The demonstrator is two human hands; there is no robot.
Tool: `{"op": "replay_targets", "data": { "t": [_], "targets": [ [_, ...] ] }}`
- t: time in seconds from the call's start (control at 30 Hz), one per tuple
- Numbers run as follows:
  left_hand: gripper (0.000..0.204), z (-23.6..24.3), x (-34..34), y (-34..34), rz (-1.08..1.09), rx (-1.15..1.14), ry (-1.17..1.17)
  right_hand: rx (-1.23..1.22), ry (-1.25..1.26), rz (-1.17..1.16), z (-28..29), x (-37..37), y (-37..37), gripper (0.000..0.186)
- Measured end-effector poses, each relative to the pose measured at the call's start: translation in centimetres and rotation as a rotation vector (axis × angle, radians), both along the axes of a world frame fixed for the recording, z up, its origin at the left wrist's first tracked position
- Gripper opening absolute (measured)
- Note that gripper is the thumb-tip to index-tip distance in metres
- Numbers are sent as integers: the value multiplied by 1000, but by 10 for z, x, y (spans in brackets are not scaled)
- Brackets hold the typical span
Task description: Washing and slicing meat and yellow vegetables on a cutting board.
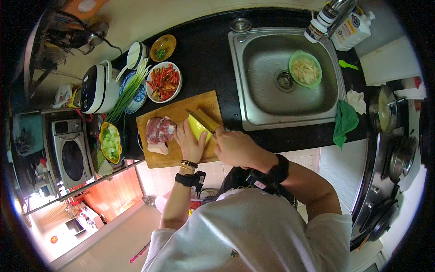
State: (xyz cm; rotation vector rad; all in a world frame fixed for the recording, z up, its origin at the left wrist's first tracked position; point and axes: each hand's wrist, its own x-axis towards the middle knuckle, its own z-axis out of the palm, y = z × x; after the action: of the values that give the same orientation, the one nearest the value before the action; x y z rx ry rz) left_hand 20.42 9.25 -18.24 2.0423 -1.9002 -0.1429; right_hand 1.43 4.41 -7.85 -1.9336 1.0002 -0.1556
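Observation:
My right hand point(233, 146) is closed round the handle of a kitchen knife point(204, 119), its blade pointing up and left over the wooden cutting board point(210, 102). Beside the blade is a smooth yellow piece point(196, 128) whose kind I cannot make out. My left hand point(186, 139) grips this piece, with the thumb on its near side and the fingers on its left. Just left of those fingers, raw meat point(159, 130) lies on the board, with a paler piece of meat point(157, 148) at its near edge.
A bowl of cut red chillies point(164, 82), spring onions point(130, 93) on a patterned plate and a rice cooker point(95, 88) stand left. Chopped greens fill a yellow-rimmed bowl point(110, 143). Right, the sink point(258, 115) holds a green bowl point(292, 60) of pale strips. A green cloth point(345, 122) overhangs the counter edge.

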Motion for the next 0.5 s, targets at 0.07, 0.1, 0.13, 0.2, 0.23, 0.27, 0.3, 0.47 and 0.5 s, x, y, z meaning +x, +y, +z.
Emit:
{"op": "replay_targets", "data": {
  "t": [0.07,0.1,0.13,0.2,0.23,0.27,0.3,0.47,0.5],
  "targets": [
    [70,-1,3,0,-28,-28,-9,56,13,-16,3,8,-3,32],
    [70,-1,5,1,-30,-28,-8,56,13,-18,7,9,-5,32],
    [70,-2,6,1,-27,-14,7,22,2,22,12,9,-8,32],
    [69,-3,7,0,-28,-6,29,-13,-8,59,14,11,-10,32],
    [69,-3,7,-1,-30,-6,29,-16,4,53,12,13,-10,32],
    [69,-3,6,-2,-37,-11,26,-20,17,47,9,15,-10,32],
    [69,-2,6,-2,-44,-15,22,-20,16,45,5,17,-11,32],
    [70,-2,7,-2,-52,-15,27,140,38,21,-12,20,-27,35],
    [70,-3,8,-1,-55,-9,33,140,37,25,-8,18,-31,35]
  ]
}}
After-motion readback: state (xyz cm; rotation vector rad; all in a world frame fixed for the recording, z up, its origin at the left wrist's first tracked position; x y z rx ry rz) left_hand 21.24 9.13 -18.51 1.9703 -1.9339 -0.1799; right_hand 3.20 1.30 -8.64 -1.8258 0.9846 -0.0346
